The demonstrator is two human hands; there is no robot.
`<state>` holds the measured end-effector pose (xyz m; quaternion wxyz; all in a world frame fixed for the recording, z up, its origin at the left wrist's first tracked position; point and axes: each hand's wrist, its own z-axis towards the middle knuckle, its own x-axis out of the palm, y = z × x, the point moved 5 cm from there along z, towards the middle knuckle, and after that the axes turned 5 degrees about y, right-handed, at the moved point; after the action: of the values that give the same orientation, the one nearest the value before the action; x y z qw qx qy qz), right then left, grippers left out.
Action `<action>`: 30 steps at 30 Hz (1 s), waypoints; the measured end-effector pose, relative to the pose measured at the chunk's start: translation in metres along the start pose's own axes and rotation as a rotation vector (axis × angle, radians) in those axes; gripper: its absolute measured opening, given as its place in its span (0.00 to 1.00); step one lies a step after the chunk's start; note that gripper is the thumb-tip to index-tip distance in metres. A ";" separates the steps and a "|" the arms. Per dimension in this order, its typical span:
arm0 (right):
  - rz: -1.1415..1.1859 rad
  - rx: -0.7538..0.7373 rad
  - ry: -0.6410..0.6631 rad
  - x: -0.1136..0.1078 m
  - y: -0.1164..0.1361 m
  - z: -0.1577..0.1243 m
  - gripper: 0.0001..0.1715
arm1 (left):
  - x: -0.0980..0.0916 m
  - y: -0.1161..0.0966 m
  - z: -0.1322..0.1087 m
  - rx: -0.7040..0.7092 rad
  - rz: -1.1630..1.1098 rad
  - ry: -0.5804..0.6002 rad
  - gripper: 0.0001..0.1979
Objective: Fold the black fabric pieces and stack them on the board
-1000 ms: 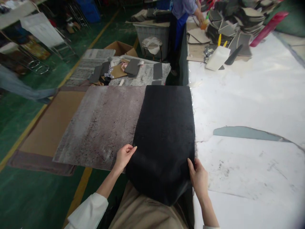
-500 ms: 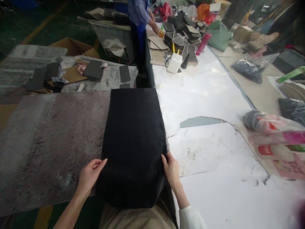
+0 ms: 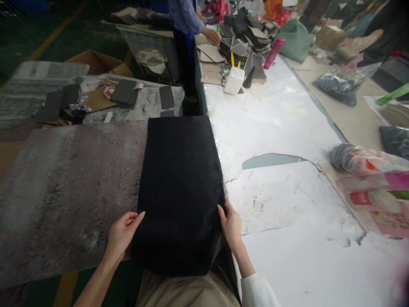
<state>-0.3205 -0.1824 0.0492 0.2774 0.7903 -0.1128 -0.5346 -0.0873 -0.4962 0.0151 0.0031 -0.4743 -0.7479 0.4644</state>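
A long black sheet of fabric-like material [image 3: 180, 183] lies before me, bridging the brown worktop and the edge of the white table. Its near end droops over toward my lap. My left hand [image 3: 123, 232] pinches the sheet's left edge, thumb on top and fingers curled beneath. On the opposite edge, my right hand [image 3: 230, 226] grips the sheet with its thumb over the top. Both hands are at about the same height along the sheet. The undersides of the fingers are partly hidden.
The brown worktop [image 3: 79, 192] extends left, the white table [image 3: 275, 119] right. Farther off stand a white container [image 3: 234, 81], a black cone [image 3: 249, 78], a pink bottle [image 3: 274, 53] and stacked dark pieces [image 3: 255, 42]. A co-worker's hand [image 3: 211, 36] reaches over the far end. Plastic bags [image 3: 361, 160] lie right.
My hands and the black sheet stay nearly in place while the view shifts slightly. The co-worker's hand at the far end has moved a little nearer and right.
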 end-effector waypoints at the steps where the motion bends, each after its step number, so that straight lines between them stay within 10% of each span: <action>1: 0.003 0.003 -0.001 0.000 0.000 0.000 0.24 | 0.000 -0.001 0.000 0.002 0.000 0.001 0.27; 22: -0.052 0.037 0.017 0.003 -0.003 0.004 0.27 | 0.002 -0.036 -0.018 0.274 0.475 -0.173 0.18; 26: -0.049 0.048 0.019 0.003 -0.003 0.004 0.27 | 0.012 -0.059 -0.033 0.489 0.827 -0.359 0.18; 30: -0.038 0.041 0.017 0.004 -0.004 0.004 0.28 | 0.036 -0.063 -0.034 0.810 0.990 -0.159 0.26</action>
<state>-0.3234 -0.1825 0.0429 0.2521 0.8023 -0.1063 -0.5305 -0.1364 -0.4538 0.0626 -0.0881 -0.6888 -0.2038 0.6901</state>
